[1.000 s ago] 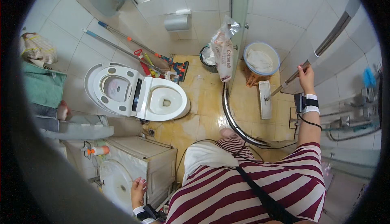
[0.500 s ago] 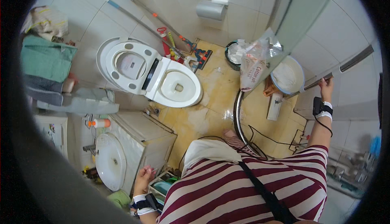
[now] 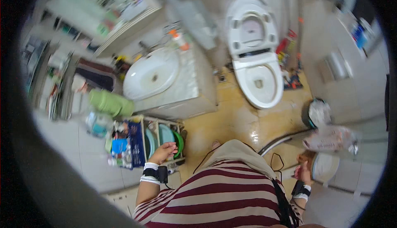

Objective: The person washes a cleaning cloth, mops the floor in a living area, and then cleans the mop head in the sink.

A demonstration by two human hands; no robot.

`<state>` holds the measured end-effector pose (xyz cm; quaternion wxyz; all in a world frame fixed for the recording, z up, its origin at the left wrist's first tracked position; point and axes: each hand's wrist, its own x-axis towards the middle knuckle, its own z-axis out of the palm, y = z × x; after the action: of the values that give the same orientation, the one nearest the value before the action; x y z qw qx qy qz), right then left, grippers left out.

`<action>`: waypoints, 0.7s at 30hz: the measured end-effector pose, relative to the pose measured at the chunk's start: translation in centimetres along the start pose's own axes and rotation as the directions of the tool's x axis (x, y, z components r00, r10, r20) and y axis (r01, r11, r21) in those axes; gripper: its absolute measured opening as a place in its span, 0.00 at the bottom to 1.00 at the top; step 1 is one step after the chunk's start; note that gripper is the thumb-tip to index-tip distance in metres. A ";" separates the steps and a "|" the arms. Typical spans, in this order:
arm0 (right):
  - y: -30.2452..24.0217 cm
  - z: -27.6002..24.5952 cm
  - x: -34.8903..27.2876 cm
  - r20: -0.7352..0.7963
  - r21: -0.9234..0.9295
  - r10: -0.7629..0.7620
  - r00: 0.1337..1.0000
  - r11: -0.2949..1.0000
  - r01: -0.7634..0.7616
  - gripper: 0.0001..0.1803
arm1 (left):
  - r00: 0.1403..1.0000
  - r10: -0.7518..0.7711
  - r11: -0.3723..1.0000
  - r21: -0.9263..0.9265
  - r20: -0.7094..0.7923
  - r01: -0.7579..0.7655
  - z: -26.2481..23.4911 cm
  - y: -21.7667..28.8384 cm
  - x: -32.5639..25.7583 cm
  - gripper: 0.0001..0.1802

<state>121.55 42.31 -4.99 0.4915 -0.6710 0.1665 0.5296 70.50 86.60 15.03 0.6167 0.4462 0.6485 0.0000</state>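
Note:
My left hand (image 3: 163,152) is held in front of a storage rack whose shelves hold a teal basin (image 3: 166,134) and a green basin (image 3: 179,142). Its fingers are curled together, and anything between them is too small to make out. Low on the right, my right hand (image 3: 304,172) hangs beside a pale bucket (image 3: 325,167). Motion smears its fingers, so their grip does not show. Both wrists wear a white band with a black strap and a small black box.
A white toilet (image 3: 259,83) stands ahead with its lid raised. To the left is a washbasin (image 3: 153,75) on a cabinet. A waste bin (image 3: 317,113), a plastic packet (image 3: 331,139) and a curved metal rail (image 3: 275,144) lie to the right. A dark cable crosses the floor.
The view has swung left toward the washbasin and rack. My right hand has come off the bar at the right wall and dropped lower. My left hand is now before the rack.

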 end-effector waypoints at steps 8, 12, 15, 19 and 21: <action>-15.2 19.5 -2.9 0.188 -0.511 -0.595 0.782 0.620 0.595 0.28 | 0.986 -0.056 0.934 -0.357 -0.155 -0.003 -6.9 -9.7 -1.6 0.22; -17.8 26.0 -1.3 0.323 -0.381 -0.604 0.729 0.622 0.684 0.24 | 0.978 -0.083 0.846 -0.532 -0.192 -0.033 -12.3 -14.5 -0.8 0.19; -16.9 31.5 -2.3 0.407 -0.391 -0.538 0.738 0.628 0.673 0.16 | 0.981 0.021 0.853 -0.509 -0.191 -0.117 -16.7 -13.1 -1.7 0.19; -15.4 43.0 -5.4 0.486 -0.410 -0.501 0.716 0.593 0.693 0.14 | 0.961 0.062 0.874 -0.450 -0.271 -0.183 -21.8 -11.7 -1.7 0.24; -15.2 48.3 -6.8 0.522 -0.331 -0.460 0.718 0.667 0.668 0.18 | 0.948 0.119 0.859 -0.448 -0.294 -0.247 -25.0 -11.6 -0.8 0.25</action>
<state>103.84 87.68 10.40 0.4660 -0.6699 -0.2998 0.4942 43.71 92.89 15.31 0.6160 0.3359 0.6566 0.2769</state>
